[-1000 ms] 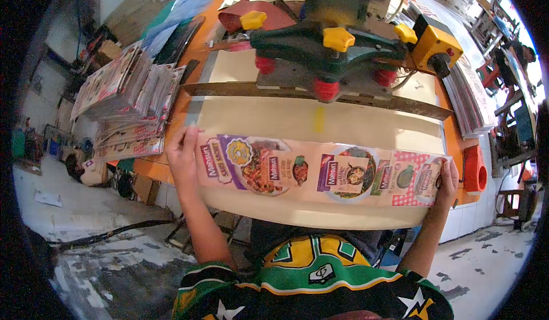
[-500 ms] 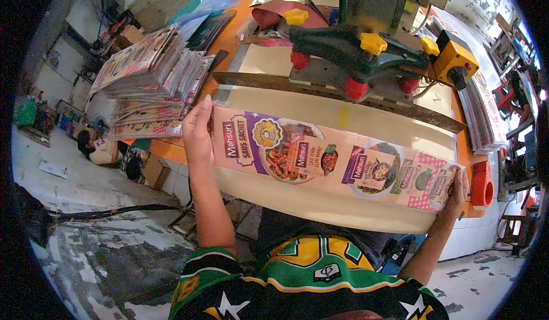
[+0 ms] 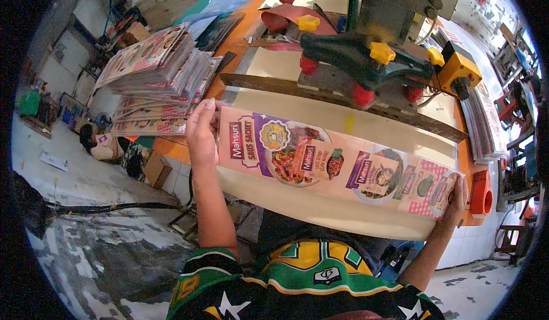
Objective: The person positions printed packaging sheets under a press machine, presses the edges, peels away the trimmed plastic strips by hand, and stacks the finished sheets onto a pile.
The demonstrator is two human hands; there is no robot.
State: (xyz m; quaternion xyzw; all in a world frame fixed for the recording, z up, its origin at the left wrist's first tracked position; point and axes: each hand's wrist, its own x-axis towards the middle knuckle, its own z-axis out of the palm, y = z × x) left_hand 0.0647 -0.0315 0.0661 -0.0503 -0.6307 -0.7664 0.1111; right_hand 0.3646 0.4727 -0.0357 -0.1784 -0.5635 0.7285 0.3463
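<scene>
A long printed strip (image 3: 337, 168) with a glossy surface, marked "Mahsuri" and "Saus Sachet", lies slantwise between my hands. My left hand (image 3: 202, 134) grips its left end, fingers wrapped behind the edge. At the far right end, my right hand (image 3: 456, 197) holds the corner, its fingers partly hidden behind the strip. Below and behind the strip is a cream-coloured bed (image 3: 320, 208) of a machine. Just beyond the strip's upper edge, a long metal bar (image 3: 337, 107) crosses the bed.
Over the bed stands a machine head with a dark green bracket (image 3: 366, 57), yellow knobs and red feet. A yellow control box (image 3: 459, 72) is at its right. Stacked printed strips (image 3: 157, 83) pile up at left, another stack (image 3: 480, 111) at right. A red tape dispenser-like object (image 3: 481, 193) sits beside my right hand.
The whole view has shifted slightly, so the scene sits a little further right. Both hands keep their hold on the strip, which stays in nearly the same place over the bed.
</scene>
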